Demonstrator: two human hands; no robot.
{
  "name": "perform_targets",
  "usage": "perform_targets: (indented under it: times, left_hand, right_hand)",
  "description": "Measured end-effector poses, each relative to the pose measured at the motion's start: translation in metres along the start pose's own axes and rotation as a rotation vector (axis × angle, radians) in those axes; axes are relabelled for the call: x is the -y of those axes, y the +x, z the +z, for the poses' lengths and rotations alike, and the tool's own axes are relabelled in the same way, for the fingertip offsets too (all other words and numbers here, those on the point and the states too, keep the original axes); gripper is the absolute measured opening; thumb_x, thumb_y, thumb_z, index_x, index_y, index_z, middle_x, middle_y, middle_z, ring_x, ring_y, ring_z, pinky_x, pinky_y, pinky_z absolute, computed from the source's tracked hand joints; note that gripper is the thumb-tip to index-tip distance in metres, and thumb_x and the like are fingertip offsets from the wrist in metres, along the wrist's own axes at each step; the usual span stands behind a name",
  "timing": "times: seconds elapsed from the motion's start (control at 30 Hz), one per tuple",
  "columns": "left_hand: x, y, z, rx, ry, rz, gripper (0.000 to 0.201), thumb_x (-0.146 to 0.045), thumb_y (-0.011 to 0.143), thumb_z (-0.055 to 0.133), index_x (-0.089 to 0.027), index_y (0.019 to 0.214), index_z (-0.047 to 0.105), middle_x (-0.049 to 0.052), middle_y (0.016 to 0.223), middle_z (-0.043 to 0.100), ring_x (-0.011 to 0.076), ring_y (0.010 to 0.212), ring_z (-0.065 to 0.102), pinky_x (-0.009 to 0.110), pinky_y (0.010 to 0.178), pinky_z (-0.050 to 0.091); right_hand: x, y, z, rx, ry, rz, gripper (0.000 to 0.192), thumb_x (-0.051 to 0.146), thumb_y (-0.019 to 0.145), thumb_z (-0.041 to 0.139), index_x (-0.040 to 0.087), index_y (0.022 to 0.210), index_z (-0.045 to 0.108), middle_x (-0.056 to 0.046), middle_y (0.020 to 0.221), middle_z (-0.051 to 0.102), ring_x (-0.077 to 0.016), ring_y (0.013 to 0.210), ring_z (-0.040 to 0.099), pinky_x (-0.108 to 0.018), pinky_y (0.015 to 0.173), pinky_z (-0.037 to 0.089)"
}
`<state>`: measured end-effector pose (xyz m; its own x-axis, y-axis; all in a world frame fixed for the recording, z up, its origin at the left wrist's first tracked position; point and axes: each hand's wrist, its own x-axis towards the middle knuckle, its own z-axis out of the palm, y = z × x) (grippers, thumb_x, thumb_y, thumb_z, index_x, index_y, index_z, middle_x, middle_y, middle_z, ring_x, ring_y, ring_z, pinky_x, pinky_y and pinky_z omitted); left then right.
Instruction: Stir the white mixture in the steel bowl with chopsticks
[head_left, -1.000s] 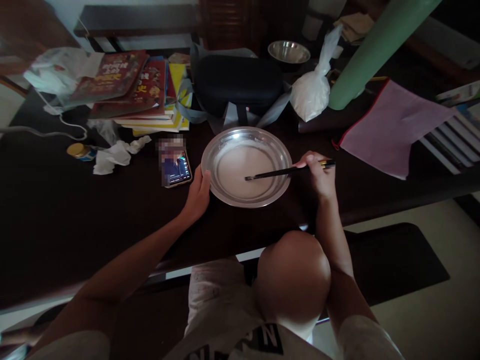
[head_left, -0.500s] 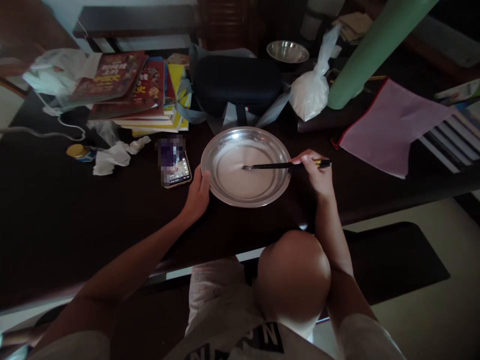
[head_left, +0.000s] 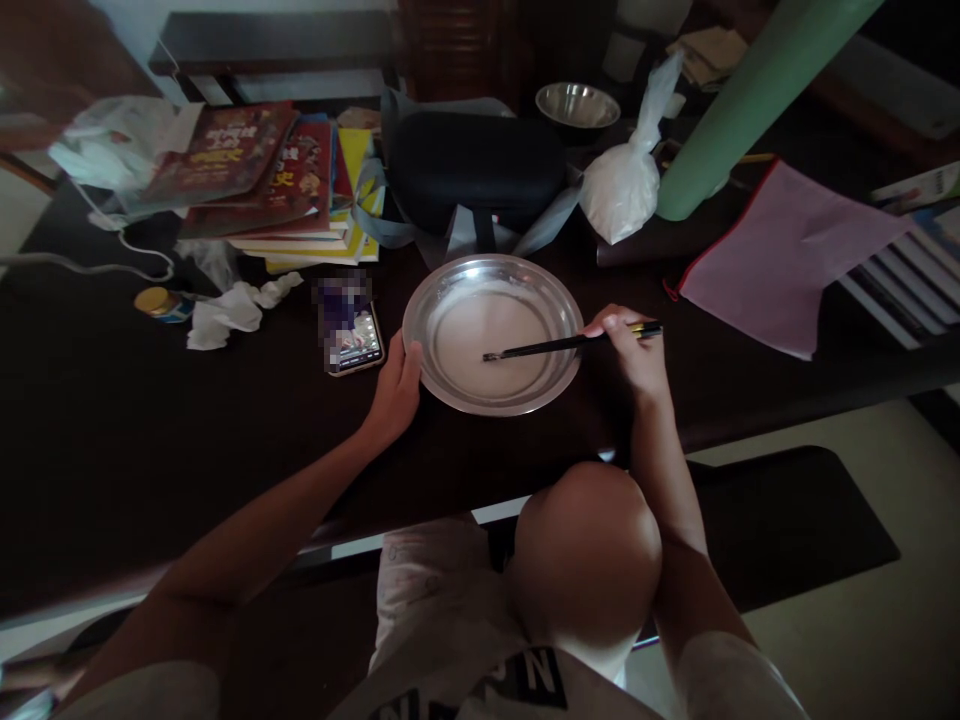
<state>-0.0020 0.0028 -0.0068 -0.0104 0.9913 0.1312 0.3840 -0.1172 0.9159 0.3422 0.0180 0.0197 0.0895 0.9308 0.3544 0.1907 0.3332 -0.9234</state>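
A shiny metal basin with pale, milky liquid in it stands on the dark table. At its left side my left hand grips the rim, thumb on top and the other fingers mostly hidden behind the edge. My right hand is closed around black chopsticks with gold-banded ends. Their tips reach into the liquid near the basin's middle, while the shafts pass over the right rim. A lit phone lies left of the basin, close to my left hand.
Behind the basin sits a black case. A tied bag of white powder, a second metal bowl and a green pillar are behind to the right. Books, crumpled tissues and a small jar lie left; a pink pouch lies right.
The chopsticks' tips have swung slightly toward me within the liquid, so the shafts now slant more. My left hand keeps its place on the rim.
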Motion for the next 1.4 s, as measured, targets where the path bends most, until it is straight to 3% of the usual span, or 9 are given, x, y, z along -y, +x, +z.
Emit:
perform_targets:
  times: [0.2, 0.37, 0.5, 0.67, 0.83, 1.0, 1.13, 1.3, 1.4]
  left_hand:
    - [-0.0022, -0.0008, 0.0004, -0.013, 0.013, 0.007, 0.075, -0.080, 0.103, 0.039, -0.020, 0.140, 0.063, 0.016, 0.143, 0.071, 0.0326, 0.136, 0.064, 0.049, 0.119, 0.050]
    - [-0.0018, -0.0003, 0.0005, -0.010, 0.003, 0.000, 0.075, -0.082, 0.103, 0.040, -0.020, 0.139, 0.063, 0.016, 0.139, 0.072, 0.0326, 0.134, 0.064, 0.050, 0.120, 0.049]
    - [-0.0011, -0.0001, 0.0010, -0.010, 0.014, 0.012, 0.077, -0.082, 0.103, 0.038, -0.019, 0.140, 0.061, 0.016, 0.138, 0.071, 0.0331, 0.135, 0.063, 0.051, 0.120, 0.049]
    - [-0.0012, -0.0005, 0.0010, -0.009, 0.023, 0.004, 0.078, -0.083, 0.102, 0.037, -0.019, 0.140, 0.061, 0.016, 0.135, 0.073, 0.0331, 0.134, 0.064, 0.051, 0.118, 0.050]
    - [-0.0008, -0.0006, 0.0009, -0.018, 0.004, 0.001, 0.082, -0.087, 0.099, 0.039, -0.021, 0.139, 0.063, 0.016, 0.139, 0.072, 0.0325, 0.133, 0.065, 0.050, 0.119, 0.050]
    - [0.0000, -0.0005, 0.0011, -0.005, 0.016, 0.017, 0.080, -0.085, 0.101, 0.036, -0.021, 0.142, 0.062, 0.016, 0.142, 0.070, 0.0323, 0.133, 0.065, 0.050, 0.118, 0.051]
    - [0.0001, -0.0003, 0.0010, -0.013, 0.024, 0.023, 0.080, -0.085, 0.101, 0.037, -0.021, 0.142, 0.062, 0.016, 0.141, 0.071, 0.0331, 0.134, 0.064, 0.050, 0.119, 0.051]
    - [-0.0015, -0.0002, 0.0003, -0.010, 0.012, 0.000, 0.083, -0.088, 0.099, 0.037, -0.021, 0.140, 0.063, 0.016, 0.141, 0.071, 0.0329, 0.131, 0.066, 0.051, 0.118, 0.051]
    - [-0.0018, -0.0002, 0.0004, -0.009, 0.010, 0.013, 0.083, -0.087, 0.099, 0.037, -0.020, 0.140, 0.062, 0.016, 0.140, 0.071, 0.0329, 0.132, 0.065, 0.051, 0.119, 0.051]
  right_hand:
    - [0.0022, 0.0002, 0.0009, -0.091, -0.011, 0.018, 0.048, 0.071, 0.089, 0.073, 0.027, 0.068, 0.076, 0.000, 0.068, 0.076, -0.0211, 0.073, 0.077, -0.038, 0.079, 0.062]
    - [0.0022, 0.0011, 0.0016, 0.024, -0.038, -0.006, 0.047, 0.072, 0.087, 0.074, 0.027, 0.071, 0.079, -0.001, 0.076, 0.080, -0.0219, 0.079, 0.079, -0.038, 0.080, 0.063]
    - [0.0006, 0.0007, 0.0007, -0.084, -0.005, 0.011, 0.046, 0.069, 0.090, 0.073, 0.027, 0.069, 0.077, 0.000, 0.069, 0.077, -0.0207, 0.074, 0.077, -0.038, 0.080, 0.062]
    - [0.0025, 0.0009, 0.0019, 0.025, -0.032, -0.006, 0.046, 0.071, 0.087, 0.075, 0.028, 0.071, 0.079, -0.002, 0.076, 0.081, -0.0218, 0.078, 0.079, -0.037, 0.079, 0.063]
    - [0.0020, 0.0005, 0.0012, -0.103, 0.004, 0.011, 0.048, 0.070, 0.089, 0.074, 0.027, 0.067, 0.076, 0.001, 0.066, 0.075, -0.0200, 0.070, 0.076, -0.037, 0.076, 0.062]
    - [0.0014, 0.0004, 0.0015, 0.019, -0.028, -0.005, 0.045, 0.071, 0.087, 0.075, 0.028, 0.071, 0.079, -0.001, 0.075, 0.080, -0.0215, 0.077, 0.078, -0.037, 0.079, 0.062]
    - [0.0011, 0.0006, 0.0007, -0.096, -0.023, 0.015, 0.048, 0.071, 0.088, 0.074, 0.028, 0.068, 0.076, 0.000, 0.068, 0.076, -0.0213, 0.073, 0.077, -0.039, 0.079, 0.063]
    - [0.0014, 0.0007, 0.0013, 0.019, -0.010, -0.003, 0.043, 0.068, 0.087, 0.076, 0.028, 0.071, 0.080, -0.001, 0.075, 0.080, -0.0215, 0.077, 0.078, -0.037, 0.078, 0.062]
    - [0.0007, 0.0012, 0.0005, -0.064, -0.019, 0.001, 0.046, 0.070, 0.087, 0.076, 0.028, 0.069, 0.078, 0.000, 0.071, 0.078, -0.0217, 0.075, 0.078, -0.038, 0.080, 0.062]
